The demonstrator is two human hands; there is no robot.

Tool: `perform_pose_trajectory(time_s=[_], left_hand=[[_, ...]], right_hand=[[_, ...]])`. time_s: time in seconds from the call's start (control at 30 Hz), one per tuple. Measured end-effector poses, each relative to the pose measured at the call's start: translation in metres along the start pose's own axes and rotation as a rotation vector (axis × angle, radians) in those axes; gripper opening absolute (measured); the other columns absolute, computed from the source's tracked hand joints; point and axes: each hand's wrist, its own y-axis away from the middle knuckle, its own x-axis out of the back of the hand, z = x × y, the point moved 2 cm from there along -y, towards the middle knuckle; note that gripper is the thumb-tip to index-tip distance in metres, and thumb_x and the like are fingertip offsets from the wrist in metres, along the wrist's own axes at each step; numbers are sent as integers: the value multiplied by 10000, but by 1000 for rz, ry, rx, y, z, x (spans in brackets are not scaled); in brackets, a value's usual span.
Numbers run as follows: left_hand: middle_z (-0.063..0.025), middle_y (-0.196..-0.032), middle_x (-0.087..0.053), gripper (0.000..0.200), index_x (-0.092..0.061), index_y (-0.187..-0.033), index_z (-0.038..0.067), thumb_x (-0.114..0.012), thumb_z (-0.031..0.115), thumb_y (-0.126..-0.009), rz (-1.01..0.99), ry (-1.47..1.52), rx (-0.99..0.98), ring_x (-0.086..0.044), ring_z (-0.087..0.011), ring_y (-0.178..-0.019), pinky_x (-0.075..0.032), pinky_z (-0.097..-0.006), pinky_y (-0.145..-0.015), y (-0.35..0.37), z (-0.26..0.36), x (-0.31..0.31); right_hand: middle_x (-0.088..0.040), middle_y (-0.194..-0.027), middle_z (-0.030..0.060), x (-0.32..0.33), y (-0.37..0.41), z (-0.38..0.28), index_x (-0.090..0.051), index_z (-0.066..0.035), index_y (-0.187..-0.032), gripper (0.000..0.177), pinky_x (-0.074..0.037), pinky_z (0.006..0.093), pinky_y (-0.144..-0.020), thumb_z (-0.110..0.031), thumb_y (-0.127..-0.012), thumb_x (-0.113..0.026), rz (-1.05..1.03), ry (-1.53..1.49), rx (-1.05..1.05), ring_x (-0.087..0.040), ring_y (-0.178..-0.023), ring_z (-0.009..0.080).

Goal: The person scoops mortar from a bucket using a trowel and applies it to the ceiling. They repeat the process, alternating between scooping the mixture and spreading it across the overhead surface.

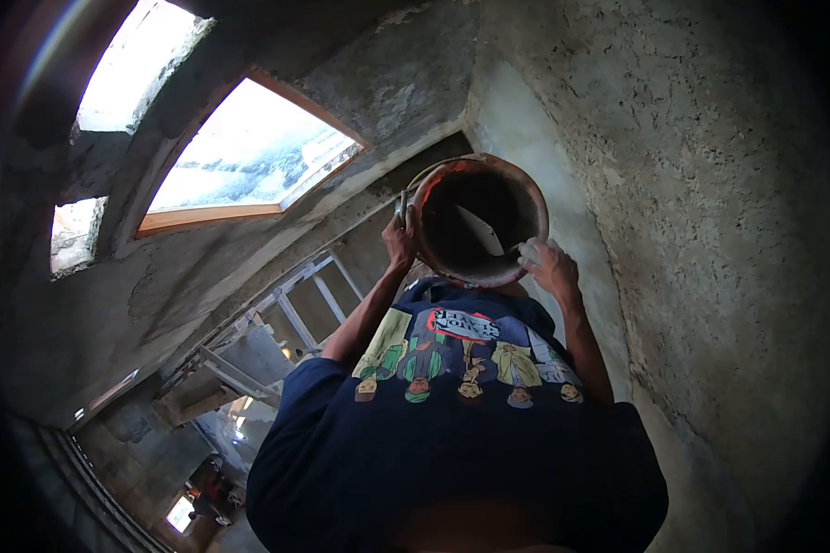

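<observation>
A round bucket [539, 205] with a reddish rim is held up in front of the dark printed shirt, its opening facing me and its inside dark. My left hand [399, 241] is closed at the bucket's left side, with a thin metallic piece by its fingers that I cannot clearly identify. At the lower right rim my right hand [553, 269] is closed around the handle of a trowel. The flat pale blade of the trowel [480, 230] lies inside the bucket, pointing up and left.
A rough cement wall [710, 203] rises on the right. At the upper left is a wood-framed window [249, 152]. A ladder-like frame [295, 318] stands beyond my left arm. Farther off, lower left, a dim figure [214, 488] appears near a bright opening.
</observation>
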Motion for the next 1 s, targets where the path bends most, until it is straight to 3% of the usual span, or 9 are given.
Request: perform_pose_trajectory(time_s=[0.13, 0.2, 0.27, 0.37, 0.6, 0.67, 0.8, 0.9, 1.0], left_hand=[[-163, -654, -597, 418, -616, -846, -7, -511, 397, -877, -34, 40, 37, -571, -188, -618, -439, -353, -594, 1, -2, -5], [-153, -654, -597, 408, -616, -853, -9, -521, 387, -874, -32, 33, 32, -557, -167, -619, -438, -344, -591, 4, 5, -4], [-144, -654, -598, 397, -615, -861, -11, -530, 377, -871, -30, 27, 23, -544, -146, -619, -438, -334, -587, 7, 9, -4], [-130, -656, -596, 385, -615, -868, -12, -532, 364, -872, -35, 37, -14, -513, -127, -616, -434, -324, -586, 9, 10, -7], [-155, -664, -582, 336, -615, -904, 1, -513, 320, -878, -102, 19, -81, -526, -159, -610, -432, -328, -599, 10, 26, -16], [-179, -592, -527, 377, -564, -832, -28, -506, 343, -875, -62, 52, -126, -503, -240, -522, -401, -382, -525, 10, 32, -20], [-174, -589, -527, 384, -562, -816, -33, -508, 343, -874, -69, 35, -108, -499, -231, -520, -393, -385, -519, 8, 39, -22], [-180, -595, -527, 395, -563, -810, -36, -508, 350, -874, -65, 17, -93, -503, -230, -529, -392, -387, -527, 10, 42, -19], [-184, -612, -537, 406, -568, -818, -33, -507, 364, -873, -75, -3, -73, -514, -225, -546, -402, -379, -544, 11, 40, -16]], right_hand=[[-574, -1043, 148, -27, -17, 19, -529, -116, -1106, 408, -470, 450, -784, -324, -769, -630, -135, 8, 50, -581, -924, 362], [-579, -1026, 158, -29, -19, 11, -536, -109, -1099, 401, -476, 440, -778, -317, -769, -630, -143, 73, 36, -588, -906, 359], [-593, -958, 160, -45, -26, 14, -539, -111, -1037, 338, -486, 449, -738, -288, -762, -626, 46, 127, 190, -594, -869, 361], [-590, -953, 176, -58, -40, 11, -535, -90, -1057, 377, -484, 448, -755, -308, -761, -620, -75, 150, 206, -590, -885, 362], [-616, -943, 217, -45, -40, 1, -605, -55, -1009, 413, -474, 430, -805, -327, -701, -655, -177, 14, 126, -594, -889, 370], [-619, -938, 223, -41, -35, 12, -619, -49, -992, 417, -473, 419, -808, -326, -683, -665, -158, -53, 74, -596, -888, 368], [-620, -906, 235, -38, -22, 37, -615, -38, -1014, 461, -485, 389, -774, -314, -653, -692, -231, -195, 151, -606, -898, 352], [-640, -869, 197, -43, -14, 56, -612, -22, -981, 448, -504, 354, -720, -285, -634, -716, -36, -189, 246, -633, -823, 322], [-646, -887, 183, -40, -5, 66, -611, -30, -1000, 455, -502, 345, -726, -276, -633, -722, -131, -262, 267, -639, -839, 298]])
